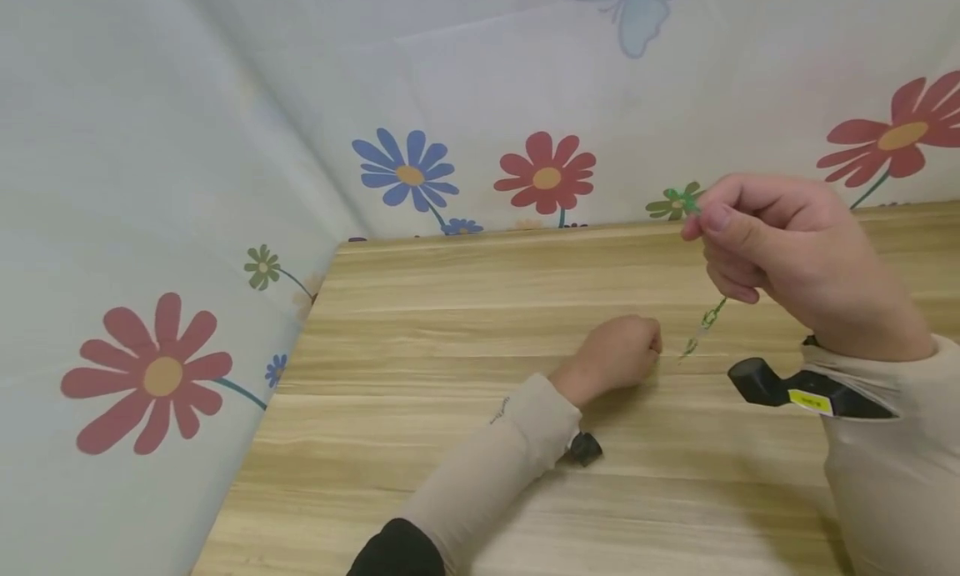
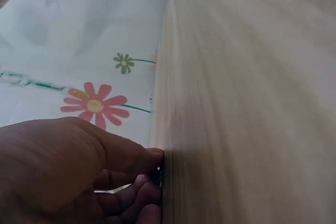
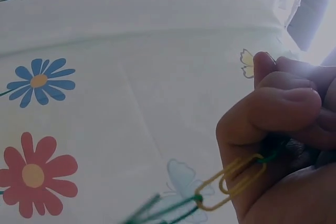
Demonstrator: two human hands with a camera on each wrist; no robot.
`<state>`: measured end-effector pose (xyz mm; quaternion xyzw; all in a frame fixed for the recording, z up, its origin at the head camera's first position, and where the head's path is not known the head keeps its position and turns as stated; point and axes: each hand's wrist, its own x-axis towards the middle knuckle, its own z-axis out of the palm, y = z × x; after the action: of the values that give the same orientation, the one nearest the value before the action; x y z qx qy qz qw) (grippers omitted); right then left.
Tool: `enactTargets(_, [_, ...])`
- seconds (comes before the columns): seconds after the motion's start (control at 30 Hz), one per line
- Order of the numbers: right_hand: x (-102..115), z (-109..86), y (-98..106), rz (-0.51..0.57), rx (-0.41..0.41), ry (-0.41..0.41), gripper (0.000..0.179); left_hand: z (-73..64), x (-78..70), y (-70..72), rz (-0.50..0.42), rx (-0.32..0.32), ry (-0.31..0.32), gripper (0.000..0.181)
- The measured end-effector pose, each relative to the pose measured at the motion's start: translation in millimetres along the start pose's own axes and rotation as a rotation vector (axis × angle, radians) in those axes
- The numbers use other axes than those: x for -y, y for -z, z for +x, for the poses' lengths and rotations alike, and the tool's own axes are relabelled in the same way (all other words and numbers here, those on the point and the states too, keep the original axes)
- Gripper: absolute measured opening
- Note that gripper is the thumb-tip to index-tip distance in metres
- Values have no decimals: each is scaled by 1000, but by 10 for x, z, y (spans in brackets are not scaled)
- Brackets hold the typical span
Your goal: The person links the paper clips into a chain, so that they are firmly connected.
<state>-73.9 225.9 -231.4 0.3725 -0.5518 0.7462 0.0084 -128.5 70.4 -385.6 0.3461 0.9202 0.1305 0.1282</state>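
My right hand (image 1: 787, 242) is raised above the table, thumb and forefinger pinching a chain of linked paper clips (image 1: 707, 322). Green clips poke out beyond the fingertips, and the lower end of the chain dangles below the hand. In the right wrist view a yellow paper clip (image 3: 226, 177) hooks into a green one (image 3: 170, 206) beside the curled fingers. My left hand (image 1: 618, 353) rests low at the tabletop with its fingers curled. Its thumb and fingers pinch a small dark thing (image 2: 156, 176) against the wood, mostly hidden; its kind is unclear.
The wood-grain table (image 1: 420, 351) meets a pale cloth backdrop (image 1: 465, 84) printed with flowers and a butterfly at the back and left. A black wrist camera (image 1: 757, 383) sits on the right sleeve, and another (image 1: 587, 448) on the left.
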Motion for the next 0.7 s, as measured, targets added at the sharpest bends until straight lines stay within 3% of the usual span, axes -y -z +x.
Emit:
enactTargets(0.13, [0, -4, -16, -50, -19, -25, 22, -18, 17, 2, -25, 3, 3, 10])
enactTargets(0.33, [27, -5, -35, -118, -58, -63, 20, -48, 126, 66, -236, -16, 6, 10])
enactTargets(0.5, [41, -6, -44, -194, -107, -129, 16, -130, 218, 284, -544, -56, 7, 9])
enactTargets(0.7, [23, 11, -2, -296, -104, -179, 12, -275, 248, 653, -989, -209, -103, 5])
